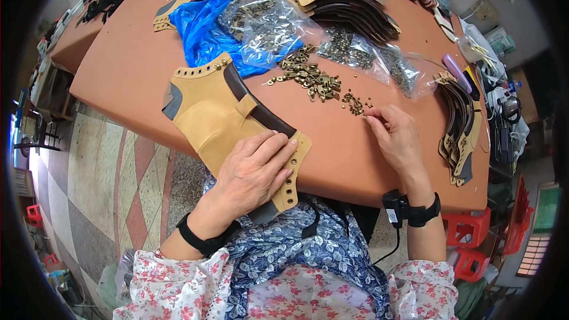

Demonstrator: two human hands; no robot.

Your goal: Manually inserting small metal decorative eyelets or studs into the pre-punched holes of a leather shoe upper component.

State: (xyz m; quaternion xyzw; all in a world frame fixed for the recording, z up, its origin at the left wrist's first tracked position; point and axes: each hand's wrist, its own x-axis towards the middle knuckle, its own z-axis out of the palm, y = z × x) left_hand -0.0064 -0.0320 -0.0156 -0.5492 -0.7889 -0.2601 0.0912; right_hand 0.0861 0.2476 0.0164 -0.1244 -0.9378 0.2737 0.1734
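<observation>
The leather (207, 115) under your flat left hand (253, 169) has eyelets (290, 172); your right hand (396, 136) pinches, contents unclear; mid-frame rivets (355, 105) remain loose.

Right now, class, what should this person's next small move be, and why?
Probably to pinch up one small piece with the right hand: its fingertips are at the edge of the small pile of brass-coloured parts, while the left hand rests on the tan panel. Whether a piece is already pinched is too small to tell.
</observation>
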